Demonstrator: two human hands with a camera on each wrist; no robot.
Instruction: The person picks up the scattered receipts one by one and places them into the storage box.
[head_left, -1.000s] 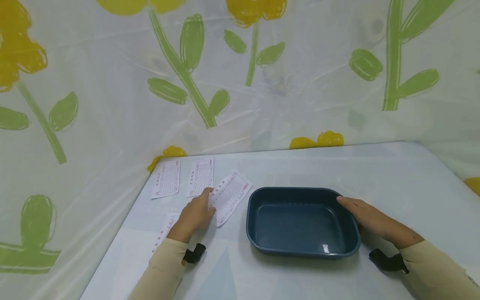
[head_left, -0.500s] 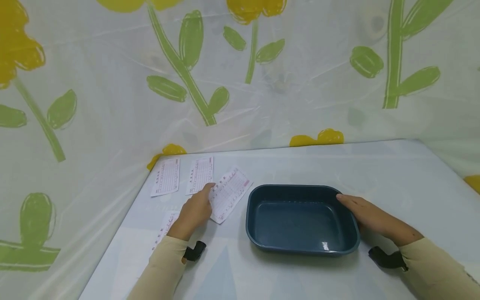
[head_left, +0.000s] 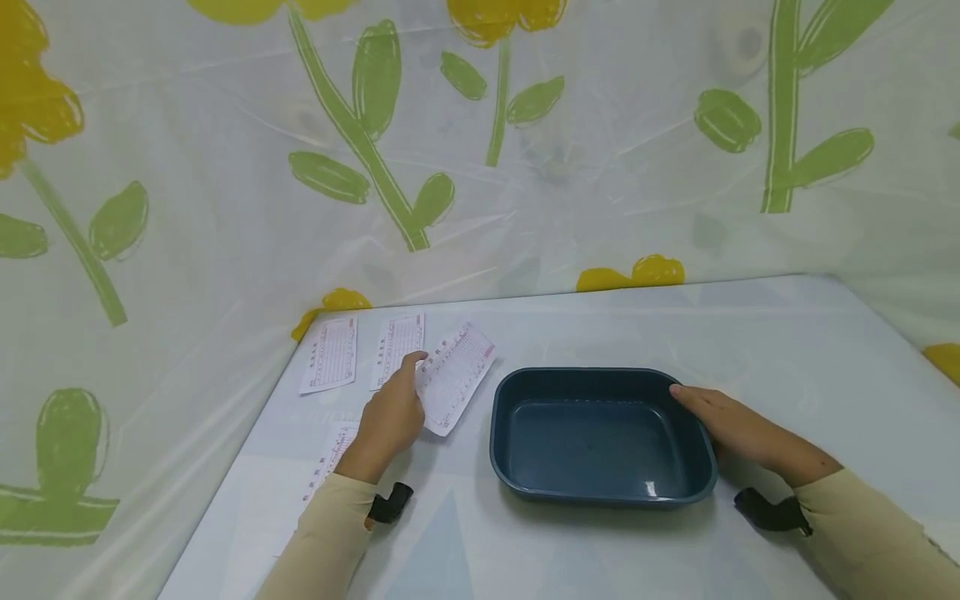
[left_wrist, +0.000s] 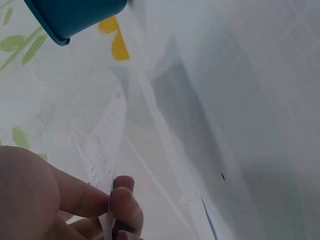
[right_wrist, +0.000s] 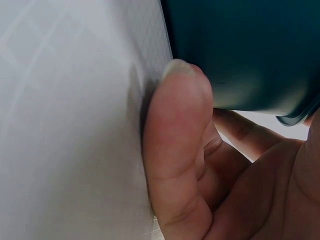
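A dark blue tray sits on the table, its inside bare. My right hand lies along the tray's right rim with fingers straight; in the right wrist view the fingers press against the tray wall. My left hand pinches a printed paper slip at its left edge and holds it lifted and tilted just left of the tray. In the left wrist view the slip stands edge-on between thumb and fingers, with a corner of the tray at the top.
Two more printed slips lie flat at the back left of the table. Another slip lies under my left forearm. A flower-patterned plastic sheet walls off the back and left sides.
My left hand has raised the pinched slip a little and moved it slightly toward the back. The right hand and tray have stayed put.
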